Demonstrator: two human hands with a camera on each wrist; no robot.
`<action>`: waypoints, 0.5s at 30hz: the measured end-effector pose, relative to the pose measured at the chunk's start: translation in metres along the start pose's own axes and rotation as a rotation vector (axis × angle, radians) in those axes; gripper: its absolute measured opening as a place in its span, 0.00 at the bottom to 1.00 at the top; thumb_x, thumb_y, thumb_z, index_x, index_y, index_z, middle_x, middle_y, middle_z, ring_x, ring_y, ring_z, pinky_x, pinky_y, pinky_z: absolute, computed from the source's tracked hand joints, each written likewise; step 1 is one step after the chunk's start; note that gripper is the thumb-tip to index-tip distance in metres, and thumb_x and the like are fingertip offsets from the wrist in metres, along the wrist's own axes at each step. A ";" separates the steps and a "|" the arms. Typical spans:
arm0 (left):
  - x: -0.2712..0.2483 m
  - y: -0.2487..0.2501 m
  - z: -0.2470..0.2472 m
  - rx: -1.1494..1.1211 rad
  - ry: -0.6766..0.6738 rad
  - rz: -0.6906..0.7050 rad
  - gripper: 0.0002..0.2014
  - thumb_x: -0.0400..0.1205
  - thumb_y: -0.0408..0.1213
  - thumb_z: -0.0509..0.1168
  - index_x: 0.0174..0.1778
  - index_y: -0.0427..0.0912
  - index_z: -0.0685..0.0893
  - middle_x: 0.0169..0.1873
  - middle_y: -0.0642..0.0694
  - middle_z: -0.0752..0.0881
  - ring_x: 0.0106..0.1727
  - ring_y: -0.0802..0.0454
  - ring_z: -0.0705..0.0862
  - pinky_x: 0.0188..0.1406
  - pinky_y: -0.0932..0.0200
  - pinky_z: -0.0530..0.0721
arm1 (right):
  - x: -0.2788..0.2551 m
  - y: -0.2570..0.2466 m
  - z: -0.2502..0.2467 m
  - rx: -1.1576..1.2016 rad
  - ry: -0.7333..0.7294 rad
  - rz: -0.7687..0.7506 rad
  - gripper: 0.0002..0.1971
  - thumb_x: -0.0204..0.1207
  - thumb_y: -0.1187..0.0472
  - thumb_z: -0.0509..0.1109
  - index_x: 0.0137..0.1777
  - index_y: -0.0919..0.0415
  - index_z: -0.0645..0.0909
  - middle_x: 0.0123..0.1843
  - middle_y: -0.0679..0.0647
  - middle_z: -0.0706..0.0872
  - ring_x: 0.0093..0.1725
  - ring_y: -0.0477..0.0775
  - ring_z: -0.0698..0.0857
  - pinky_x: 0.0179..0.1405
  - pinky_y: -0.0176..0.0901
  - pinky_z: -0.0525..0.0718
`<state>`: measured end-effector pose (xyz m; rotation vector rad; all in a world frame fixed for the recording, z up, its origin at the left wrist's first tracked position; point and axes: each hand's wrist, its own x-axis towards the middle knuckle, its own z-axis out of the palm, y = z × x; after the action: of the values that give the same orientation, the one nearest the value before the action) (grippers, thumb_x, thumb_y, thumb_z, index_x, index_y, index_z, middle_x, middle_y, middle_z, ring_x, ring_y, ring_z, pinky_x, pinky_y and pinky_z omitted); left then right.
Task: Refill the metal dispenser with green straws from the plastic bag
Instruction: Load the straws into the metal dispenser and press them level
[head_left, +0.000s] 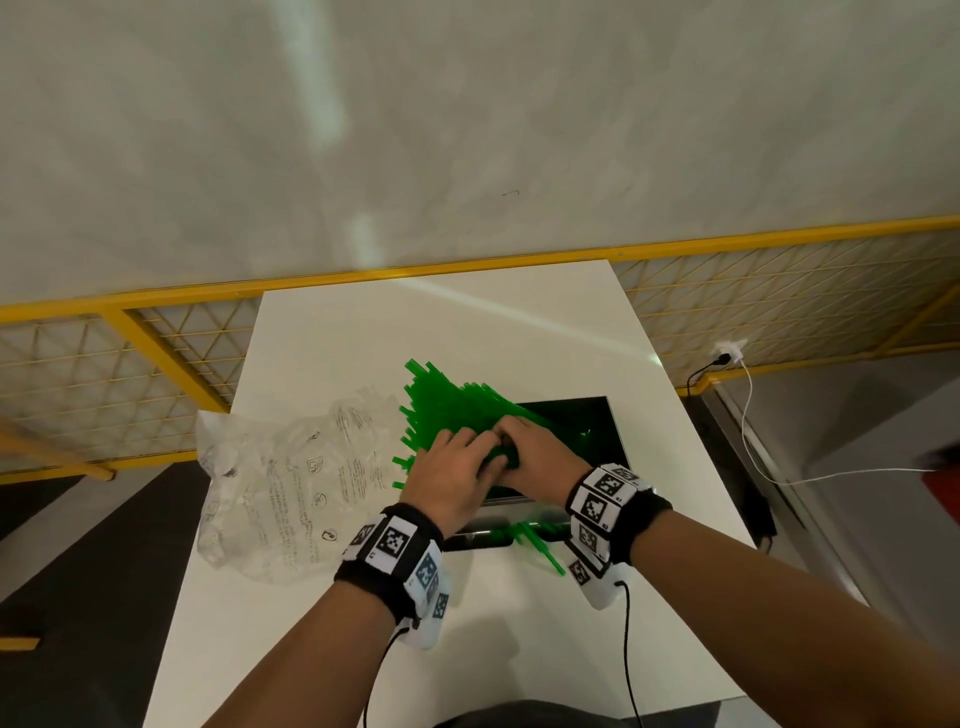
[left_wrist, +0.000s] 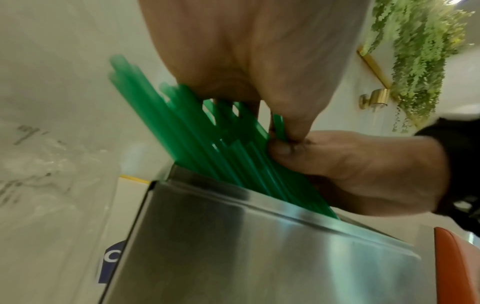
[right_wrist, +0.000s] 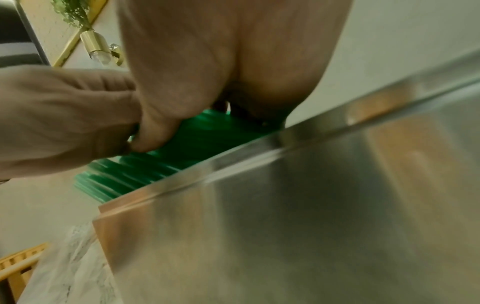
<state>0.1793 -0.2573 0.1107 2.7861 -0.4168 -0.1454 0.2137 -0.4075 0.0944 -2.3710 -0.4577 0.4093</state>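
White table (head_left: 322, 597) w/ yellow mesh fence behind; plastic bag (head_left: 280, 483) lies crumpled to the left, looks emptied. Green straws (head_left: 447, 405) sit bunched across the metal dispenser (head_left: 587, 421), long axis slanting from its open top up and out over the left rim, ends fanned. Left hand (head_left: 449, 480) and right hand (head_left: 535, 454) touch, both curled round the bunch's near part. Next: likely swing it level w/ the opening; free room lies right, a few strays at front
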 end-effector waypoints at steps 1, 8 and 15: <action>0.000 -0.002 0.000 -0.030 0.026 0.008 0.16 0.86 0.49 0.53 0.64 0.47 0.76 0.53 0.47 0.80 0.55 0.44 0.75 0.47 0.50 0.75 | -0.003 0.002 -0.002 0.020 -0.001 -0.014 0.20 0.69 0.53 0.76 0.58 0.58 0.75 0.53 0.51 0.78 0.51 0.49 0.77 0.52 0.40 0.77; -0.005 -0.021 -0.012 -0.012 0.167 -0.034 0.14 0.85 0.46 0.55 0.65 0.51 0.77 0.63 0.50 0.78 0.67 0.46 0.68 0.53 0.50 0.61 | -0.030 0.038 -0.019 -0.020 -0.032 0.050 0.26 0.73 0.66 0.69 0.72 0.58 0.70 0.69 0.53 0.74 0.70 0.50 0.73 0.73 0.47 0.73; -0.020 -0.028 -0.020 0.013 0.261 -0.173 0.33 0.74 0.66 0.49 0.77 0.64 0.59 0.81 0.49 0.56 0.79 0.43 0.53 0.73 0.34 0.52 | -0.011 0.037 -0.022 -0.210 -0.219 0.163 0.28 0.76 0.57 0.70 0.75 0.59 0.67 0.72 0.57 0.73 0.70 0.57 0.74 0.71 0.55 0.74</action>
<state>0.1707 -0.2197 0.1218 2.7997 -0.1123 0.1814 0.2205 -0.4510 0.0867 -2.5892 -0.4261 0.7332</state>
